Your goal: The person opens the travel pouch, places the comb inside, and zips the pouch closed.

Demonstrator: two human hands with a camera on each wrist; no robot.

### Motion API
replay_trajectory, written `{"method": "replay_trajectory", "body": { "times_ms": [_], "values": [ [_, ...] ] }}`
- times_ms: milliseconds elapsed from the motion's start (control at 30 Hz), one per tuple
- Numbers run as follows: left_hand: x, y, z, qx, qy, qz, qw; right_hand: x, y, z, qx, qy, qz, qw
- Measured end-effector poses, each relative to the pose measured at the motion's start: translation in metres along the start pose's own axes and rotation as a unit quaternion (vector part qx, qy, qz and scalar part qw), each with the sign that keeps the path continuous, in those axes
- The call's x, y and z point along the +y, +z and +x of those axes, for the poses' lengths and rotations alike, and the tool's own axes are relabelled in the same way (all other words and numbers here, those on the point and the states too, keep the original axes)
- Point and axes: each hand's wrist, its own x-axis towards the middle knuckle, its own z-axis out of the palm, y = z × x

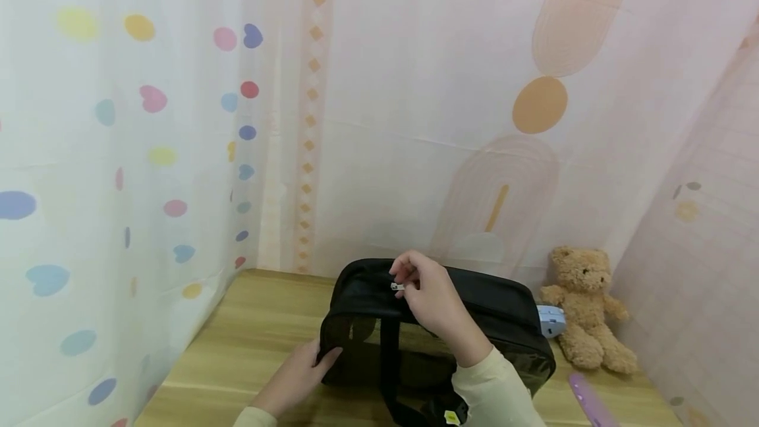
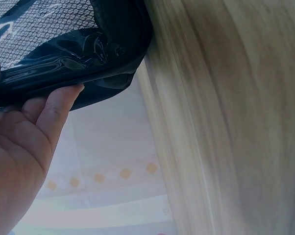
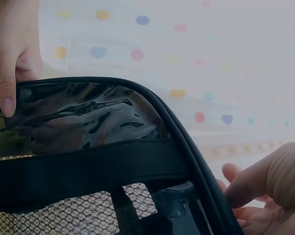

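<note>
Right hand (image 1: 428, 293) pinches zipper pull (image 1: 396, 286); left hand (image 1: 304, 369) grips black bag (image 1: 489, 290), long axis sideways.

No wording, brand or number is showing legibly. A small yellow label (image 1: 452, 417) is sitting low at the front of the black bag (image 1: 498, 295), its print being too small to read. A purple object (image 1: 593, 402) is carrying tiny pale marks, and the curtain (image 2: 113, 147) is bearing a faint mark (image 2: 165, 212), too blurred to make out
</note>
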Motion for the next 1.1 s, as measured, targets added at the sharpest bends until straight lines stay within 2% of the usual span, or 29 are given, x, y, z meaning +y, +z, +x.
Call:
{"method": "replay_trajectory", "body": {
  "times_ms": [233,533,800,967,1100],
  "values": [
    [0.000,0.001,0.000,0.003,0.007,0.008,0.9999,-0.002,0.006,0.008,-0.014,-0.001,0.015,1.000],
    [0.003,0.002,-0.001,-0.009,0.012,0.000,0.9999,-0.004,0.011,0.017,-0.011,0.027,0.029,0.999],
    [0.002,0.003,0.001,0.000,0.022,0.005,0.9997,-0.010,0.021,0.029,-0.008,0.020,0.024,0.999],
    [0.001,0.002,-0.001,-0.004,0.028,0.006,0.9996,-0.016,0.029,0.038,-0.011,0.017,0.000,1.000],
    [0.000,0.001,-0.001,-0.007,0.017,0.000,0.9998,-0.024,0.041,0.048,-0.005,-0.002,-0.066,0.998]
  ]
}}
